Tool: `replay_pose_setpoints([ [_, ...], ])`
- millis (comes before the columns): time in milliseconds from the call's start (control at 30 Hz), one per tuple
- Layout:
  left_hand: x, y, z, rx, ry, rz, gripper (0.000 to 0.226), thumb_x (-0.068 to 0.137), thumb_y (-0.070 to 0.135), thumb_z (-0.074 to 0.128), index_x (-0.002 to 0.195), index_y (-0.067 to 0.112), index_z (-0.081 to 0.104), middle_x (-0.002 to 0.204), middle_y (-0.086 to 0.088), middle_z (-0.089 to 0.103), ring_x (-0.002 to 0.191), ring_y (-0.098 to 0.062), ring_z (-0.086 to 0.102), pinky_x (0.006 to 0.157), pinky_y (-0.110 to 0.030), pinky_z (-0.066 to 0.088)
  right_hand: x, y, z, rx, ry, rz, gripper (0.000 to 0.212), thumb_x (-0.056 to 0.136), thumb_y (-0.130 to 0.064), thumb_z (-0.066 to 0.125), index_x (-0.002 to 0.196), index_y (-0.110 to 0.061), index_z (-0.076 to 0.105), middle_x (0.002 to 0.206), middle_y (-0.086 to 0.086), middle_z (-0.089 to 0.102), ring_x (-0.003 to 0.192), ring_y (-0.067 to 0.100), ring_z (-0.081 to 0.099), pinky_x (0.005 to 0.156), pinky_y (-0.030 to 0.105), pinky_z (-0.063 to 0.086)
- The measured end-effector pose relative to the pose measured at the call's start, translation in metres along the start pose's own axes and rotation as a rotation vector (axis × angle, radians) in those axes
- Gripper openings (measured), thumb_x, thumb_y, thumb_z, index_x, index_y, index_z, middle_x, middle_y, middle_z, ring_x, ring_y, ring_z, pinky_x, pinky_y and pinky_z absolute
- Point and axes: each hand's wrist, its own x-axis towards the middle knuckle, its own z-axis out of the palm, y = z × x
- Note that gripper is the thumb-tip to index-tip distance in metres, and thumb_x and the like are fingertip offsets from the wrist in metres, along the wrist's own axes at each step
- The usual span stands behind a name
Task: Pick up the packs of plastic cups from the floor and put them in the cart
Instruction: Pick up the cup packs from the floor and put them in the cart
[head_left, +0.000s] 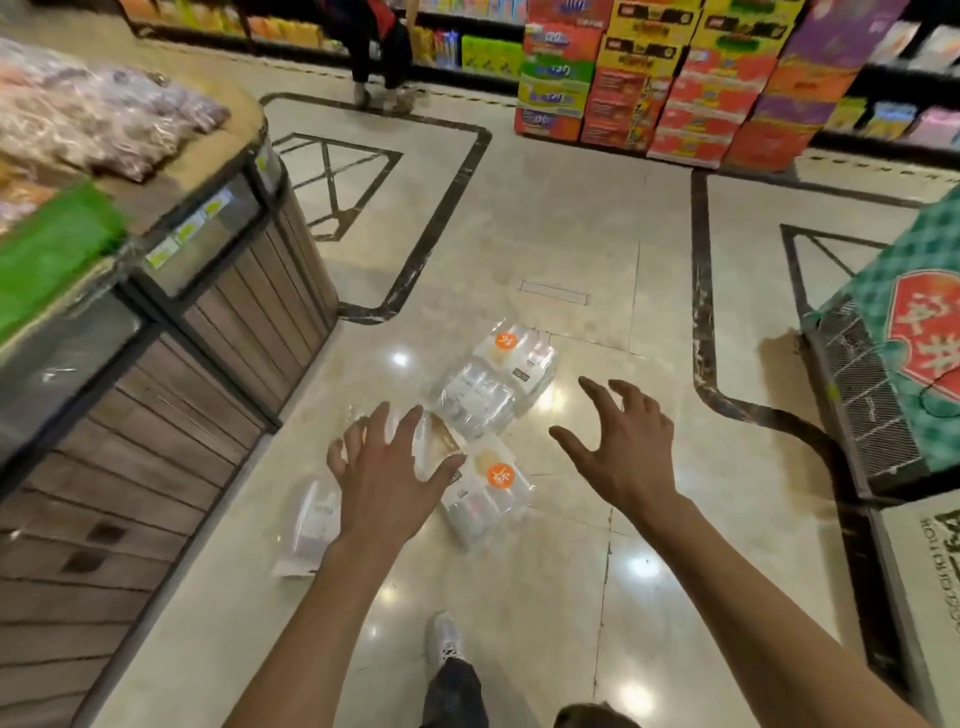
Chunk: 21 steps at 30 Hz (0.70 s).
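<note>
The reach is in hand: left hand (387, 475) and right hand (621, 441), each grip spread wide and empty, hover above clear plastic-wrapped cup packs (475, 410) scattered on the glossy beige tile floor (545, 234), which next need clasping.

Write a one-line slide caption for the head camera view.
Both hands, left hand and right hand, reach open toward clear packs of plastic cups scattered on the shop floor.
</note>
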Motion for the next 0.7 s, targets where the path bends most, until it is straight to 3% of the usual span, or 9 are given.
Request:
replay_pose_setpoints([
  [167, 0.067, -0.024, 0.037, 0.028, -0.031, -0.029, 0.085, 0.08, 0.086, 0.036, 0.146, 0.035, 0.052, 0.157, -0.007, 0.041, 0.143, -0.035, 0.035, 0.118, -0.057, 0.015, 0.056, -0.018, 0.053, -0.039, -0.054, -0.021, 0.072, 0.086, -0.066, 0.064, 0.146, -0.029, 0.052, 0.145, 0.015, 0.053, 0.13, 0.04, 0.049, 0.105, 0.054, 0.038],
  [333, 0.118, -0.044, 0.11, 0.012, -0.144, -0.122, 0.084, 0.081, 0.085, 0.041, 0.149, 0.035, 0.047, 0.159, -0.005, 0.037, 0.141, -0.032, 0.037, 0.116, -0.057, 0.017, 0.111, -0.009, 0.141, -0.022, -0.189, -0.024, 0.071, 0.087, -0.062, 0.065, 0.147, -0.027, 0.051, 0.145, 0.016, 0.05, 0.127, 0.04, 0.048, 0.1, 0.053, 0.042],
  [467, 0.154, -0.056, 0.214, 0.004, -0.211, -0.214, 0.076, 0.087, 0.079, 0.05, 0.15, 0.036, 0.047, 0.159, -0.007, 0.038, 0.145, -0.032, 0.032, 0.118, -0.061, 0.008, 0.153, 0.027, 0.252, 0.034, -0.319, -0.034, 0.072, 0.088, -0.061, 0.065, 0.149, -0.027, 0.049, 0.14, 0.016, 0.052, 0.119, 0.039, 0.055, 0.095, 0.051, 0.049],
  [700, 0.199, -0.097, 0.466, -0.098, -0.335, -0.356, 0.076, 0.091, 0.07, 0.054, 0.157, 0.036, 0.036, 0.162, -0.01, 0.026, 0.148, -0.034, 0.026, 0.12, -0.064, 0.009, 0.2, 0.13, 0.494, 0.09, -0.446, -0.063, 0.075, 0.087, -0.061, 0.066, 0.152, -0.03, 0.045, 0.144, 0.017, 0.048, 0.118, 0.037, 0.056, 0.093, 0.049, 0.052],
])
